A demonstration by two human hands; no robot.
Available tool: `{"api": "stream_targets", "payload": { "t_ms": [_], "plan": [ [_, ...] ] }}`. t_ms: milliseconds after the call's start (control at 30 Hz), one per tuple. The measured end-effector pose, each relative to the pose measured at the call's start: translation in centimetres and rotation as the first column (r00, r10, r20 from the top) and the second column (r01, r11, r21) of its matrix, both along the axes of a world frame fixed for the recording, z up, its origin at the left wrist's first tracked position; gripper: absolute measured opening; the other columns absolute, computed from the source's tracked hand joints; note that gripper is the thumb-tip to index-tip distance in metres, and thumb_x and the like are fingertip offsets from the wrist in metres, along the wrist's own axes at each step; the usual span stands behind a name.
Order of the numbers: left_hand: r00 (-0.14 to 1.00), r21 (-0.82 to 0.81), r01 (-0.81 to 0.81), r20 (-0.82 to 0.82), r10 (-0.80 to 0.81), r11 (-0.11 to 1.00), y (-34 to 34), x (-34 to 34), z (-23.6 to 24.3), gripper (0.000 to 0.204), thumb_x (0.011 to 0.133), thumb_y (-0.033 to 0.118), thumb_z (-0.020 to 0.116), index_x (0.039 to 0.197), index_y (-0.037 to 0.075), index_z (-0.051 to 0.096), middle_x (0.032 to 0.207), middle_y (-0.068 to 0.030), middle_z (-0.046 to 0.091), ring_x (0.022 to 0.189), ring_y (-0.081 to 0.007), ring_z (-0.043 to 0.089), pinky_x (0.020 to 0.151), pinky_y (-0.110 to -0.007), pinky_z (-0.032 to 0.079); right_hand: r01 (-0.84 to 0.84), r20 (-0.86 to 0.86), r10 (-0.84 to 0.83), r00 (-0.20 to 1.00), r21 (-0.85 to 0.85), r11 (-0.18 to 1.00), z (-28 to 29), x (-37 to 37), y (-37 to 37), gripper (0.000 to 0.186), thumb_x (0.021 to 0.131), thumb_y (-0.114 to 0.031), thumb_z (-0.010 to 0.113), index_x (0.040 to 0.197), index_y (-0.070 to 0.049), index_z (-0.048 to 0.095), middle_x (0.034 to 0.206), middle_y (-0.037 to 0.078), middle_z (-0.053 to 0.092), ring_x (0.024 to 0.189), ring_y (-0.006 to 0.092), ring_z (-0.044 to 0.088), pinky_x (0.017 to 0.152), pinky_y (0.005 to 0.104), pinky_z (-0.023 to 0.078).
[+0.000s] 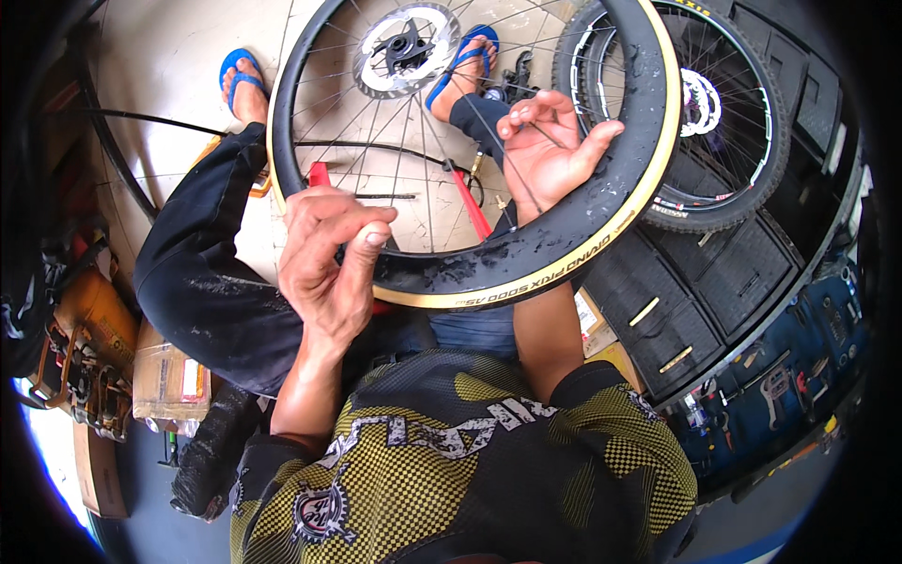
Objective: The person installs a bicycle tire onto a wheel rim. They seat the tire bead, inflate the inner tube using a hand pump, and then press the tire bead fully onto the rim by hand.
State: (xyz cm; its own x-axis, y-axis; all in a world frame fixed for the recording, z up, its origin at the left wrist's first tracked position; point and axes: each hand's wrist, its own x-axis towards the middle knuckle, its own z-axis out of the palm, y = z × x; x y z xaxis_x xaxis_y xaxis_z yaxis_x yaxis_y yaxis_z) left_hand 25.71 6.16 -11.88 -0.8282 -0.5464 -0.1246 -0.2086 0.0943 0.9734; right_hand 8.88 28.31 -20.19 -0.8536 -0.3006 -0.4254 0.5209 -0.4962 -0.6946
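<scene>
A bicycle wheel (442, 268) with a deep black rim and a tan-sidewalled tyre (507, 289) is tilted in front of my body. Its hub carries a silver disc brake rotor (406, 49). My left hand (327, 258) is over the rim's near left part, thumb and index finger brought together; whatever is between them, if anything, does not show. Inside the rim, among the spokes, my right hand (554, 164) has its palm up and its fingers apart, with nothing in it. The tyre passes over my right forearm. A small brass-coloured valve (503, 202) shows near that wrist.
Another wheel with a knobbly tyre (742, 179) lies on black cases (658, 310) to the right. Hand tools (775, 395) hang or lie beyond them. A cardboard box (172, 376) and an orange case (99, 305) stand at left. A red-ended pump-like tool (470, 207) is on the tiled floor.
</scene>
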Motion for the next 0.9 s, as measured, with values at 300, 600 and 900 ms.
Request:
{"api": "stream_targets", "payload": {
  "t_ms": [300, 600, 900],
  "plan": [
    [0.879, -0.289, 0.476, 0.126, -0.46, 0.831, 0.0, -3.5, 7.2, 0.106, 0.071, 0.064, 0.09, 0.151, 0.003, 0.059, 0.139, -0.0176, 0.065, 0.122, -0.0362, 0.063, 0.107, -0.048, 0.044, -0.2, -0.035, 0.272, 0.962, 0.587, 0.784, 7.3, -3.1, -10.0, 0.031, 0.108, -0.034, 0.064, 0.098, -0.006, 0.074, 0.081, 0.001, 0.067, 0.071, 0.0105, 0.061, 0.066, 0.0265, 0.05],
    [0.991, -0.529, -0.005, 0.112, 0.076, 0.849, -8.1, -9.5, 10.9, 0.046, 0.103, 0.014, 0.076, 0.143, 0.0, 0.06, 0.11, -0.0052, 0.072, 0.092, -0.0132, 0.064, 0.083, -0.028, 0.054, 0.009, -0.447, 0.801, 0.397, 0.875, 0.484, 11.6, -13.1, -5.8, 0.038, 0.097, -0.035, 0.076, 0.124, -0.008, 0.074, 0.111, 0.012, 0.077, 0.101, 0.0228, 0.072, 0.088, 0.0395, 0.058],
    [0.951, -0.466, -0.155, 0.169, 0.259, 0.871, -14.2, -11.8, 11.2, 0.053, 0.101, 0.024, 0.079, 0.147, 0.002, 0.06, 0.119, -0.0081, 0.073, 0.099, -0.0165, 0.07, 0.09, -0.03, 0.055, -0.145, 0.139, 0.236, 0.962, 0.989, 0.009, -22.7, -2.3, 23.5, 0.042, 0.095, -0.036, 0.077, 0.125, -0.008, 0.068, 0.104, 0.014, 0.079, 0.1, 0.0315, 0.076, 0.088, 0.0453, 0.058]
  ]
}}
